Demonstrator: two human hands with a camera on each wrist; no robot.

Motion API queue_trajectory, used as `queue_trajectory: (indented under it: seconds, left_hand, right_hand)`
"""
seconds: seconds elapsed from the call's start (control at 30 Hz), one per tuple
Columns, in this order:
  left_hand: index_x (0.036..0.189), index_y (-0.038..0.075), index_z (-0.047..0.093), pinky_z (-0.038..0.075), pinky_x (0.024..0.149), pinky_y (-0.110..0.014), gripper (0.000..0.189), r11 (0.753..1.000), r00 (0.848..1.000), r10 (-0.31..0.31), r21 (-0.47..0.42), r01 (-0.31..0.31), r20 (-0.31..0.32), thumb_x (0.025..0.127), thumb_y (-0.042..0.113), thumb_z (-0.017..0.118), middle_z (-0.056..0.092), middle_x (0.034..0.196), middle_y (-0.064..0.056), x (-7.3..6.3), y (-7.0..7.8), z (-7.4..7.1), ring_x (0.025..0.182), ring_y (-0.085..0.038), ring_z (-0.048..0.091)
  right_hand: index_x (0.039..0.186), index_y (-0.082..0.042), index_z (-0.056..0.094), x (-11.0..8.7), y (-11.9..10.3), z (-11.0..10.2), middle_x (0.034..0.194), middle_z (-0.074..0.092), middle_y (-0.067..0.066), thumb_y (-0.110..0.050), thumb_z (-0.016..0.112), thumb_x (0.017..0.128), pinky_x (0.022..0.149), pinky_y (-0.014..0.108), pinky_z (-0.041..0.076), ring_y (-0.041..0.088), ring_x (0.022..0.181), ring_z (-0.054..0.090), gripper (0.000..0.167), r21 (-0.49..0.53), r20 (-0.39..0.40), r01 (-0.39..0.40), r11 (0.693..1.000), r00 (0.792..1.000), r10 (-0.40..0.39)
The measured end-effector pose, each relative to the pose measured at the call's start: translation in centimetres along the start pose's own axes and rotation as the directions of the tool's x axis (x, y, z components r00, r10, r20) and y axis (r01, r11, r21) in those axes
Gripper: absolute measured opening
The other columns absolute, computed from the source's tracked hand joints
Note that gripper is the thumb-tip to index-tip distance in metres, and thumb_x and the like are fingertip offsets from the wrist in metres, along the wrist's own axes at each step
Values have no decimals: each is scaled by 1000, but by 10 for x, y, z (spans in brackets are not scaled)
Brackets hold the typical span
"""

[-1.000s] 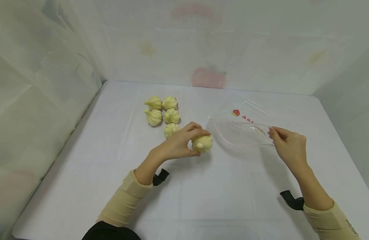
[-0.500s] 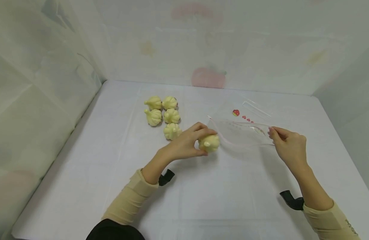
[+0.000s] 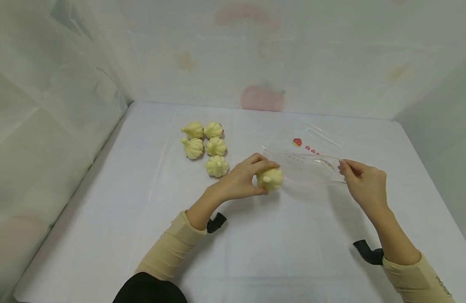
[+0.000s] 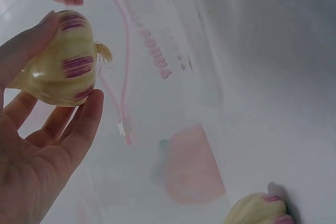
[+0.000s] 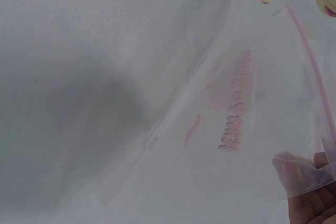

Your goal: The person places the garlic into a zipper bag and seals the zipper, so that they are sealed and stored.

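My left hand point(image 3: 244, 179) grips a pale yellow garlic bulb point(image 3: 271, 179) between thumb and fingers. Purple streaks and a tuft of roots show on that bulb in the left wrist view. It is held at the mouth of a clear plastic zip bag point(image 3: 305, 170) with a pink zip edge; whether it has crossed the rim I cannot tell. At the bag's right end my right hand point(image 3: 365, 183) pinches the edge, and the mouth stands parted. Pink printing point(image 5: 236, 100) runs along the bag in the right wrist view.
Several more garlic bulbs point(image 3: 216, 147) lie grouped on the white table point(image 3: 180, 235), left of the bag. White sheets with faded fruit prints point(image 3: 262, 98) hang behind the table and at its sides. Black wrist mounts point(image 3: 369, 252) stick out from both forearms.
My left hand has moved to the right with the garlic bulb, up to the bag's mouth. The right hand and the bag have stayed almost still.
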State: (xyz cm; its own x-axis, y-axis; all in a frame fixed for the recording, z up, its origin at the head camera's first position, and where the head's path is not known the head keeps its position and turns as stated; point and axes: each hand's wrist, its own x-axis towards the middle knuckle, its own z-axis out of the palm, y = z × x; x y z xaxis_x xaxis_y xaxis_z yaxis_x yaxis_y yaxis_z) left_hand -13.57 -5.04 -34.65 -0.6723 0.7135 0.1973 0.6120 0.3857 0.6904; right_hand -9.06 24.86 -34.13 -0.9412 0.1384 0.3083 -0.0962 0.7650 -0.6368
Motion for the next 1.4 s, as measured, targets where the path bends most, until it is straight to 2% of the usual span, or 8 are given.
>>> queue_trajectory:
  seconds: [0.27, 0.57, 0.8, 1.1, 1.4]
  left_hand:
    - [132, 10, 58, 47, 90, -26, 64, 1000, 1000, -5, -7, 5, -19, 74, 8, 85, 52, 120, -9, 9, 0, 7, 107, -20, 54]
    - [135, 5, 50, 45, 96, -31, 67, 999, 999, -40, -2, 40, -34, 76, 8, 83, 52, 123, -9, 20, -1, 15, 112, -21, 52]
    - [125, -1, 46, 43, 99, -30, 61, 998, 995, -69, 1, 70, -75, 76, 8, 82, 52, 126, -13, 29, -4, 25, 114, -23, 52]
    - [119, 0, 53, 48, 91, -29, 55, 997, 980, -39, 59, 51, -194, 73, 4, 82, 48, 116, -14, 38, -4, 37, 104, -24, 55]
    - [120, 1, 56, 47, 86, -28, 51, 989, 973, 16, 150, 19, -229, 76, 6, 80, 54, 116, -13, 44, 0, 40, 101, -23, 54]
  right_hand:
    - [109, 16, 65, 0, 1, 0, 92, 68, 31, -11, 56, 98, 56, -1, 37, 45, 78, 68, 31, 1, -3, -1, 1000, 1000, 1]
    - [109, 16, 65, 0, 1, 1, 92, 68, 31, -12, 55, 99, 56, -1, 37, 45, 79, 68, 32, 6, 1, -3, 1000, 1000, 3]
    - [110, 16, 65, 0, 1, 1, 92, 68, 30, -12, 56, 98, 57, -1, 37, 44, 79, 68, 32, 1, 2, -4, 1000, 1000, 4]
    - [109, 15, 66, 0, 1, 4, 93, 68, 30, -12, 58, 98, 56, -1, 36, 43, 79, 68, 31, 12, 1, -5, 1000, 1000, 5]
    - [108, 15, 66, 0, -1, 4, 92, 68, 30, -11, 58, 97, 55, -1, 36, 44, 77, 68, 29, 9, -5, 14, 1000, 1000, -14]
